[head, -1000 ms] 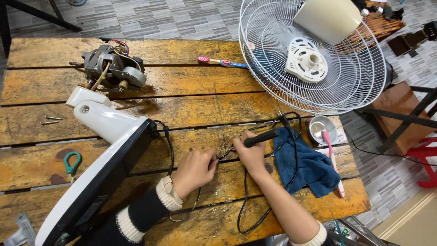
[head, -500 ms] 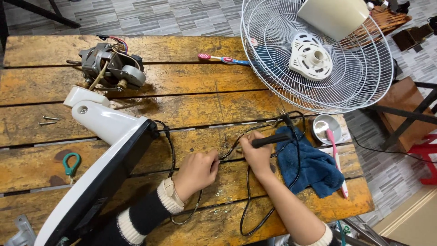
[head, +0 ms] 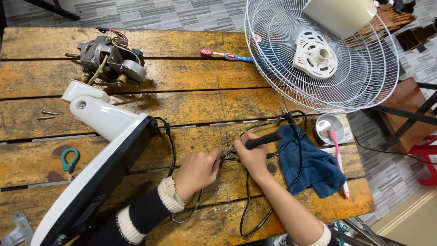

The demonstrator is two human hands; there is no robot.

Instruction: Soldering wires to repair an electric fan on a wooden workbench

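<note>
motor point(head: 109, 61) sits upper left, white fan stand point(head: 98, 150) slanting below it. left hand point(head: 198, 168) at lower centre pinches a thin wire point(head: 226, 154); right hand point(head: 251, 157) beside it grips a black soldering iron point(head: 264, 139). blue cloth point(head: 312, 166) lies right, fan grille point(head: 321, 54) upper right.

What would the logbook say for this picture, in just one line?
left hand: pinching black wire | right hand: holding black-handled tool | blue cloth: beside right hand
</note>
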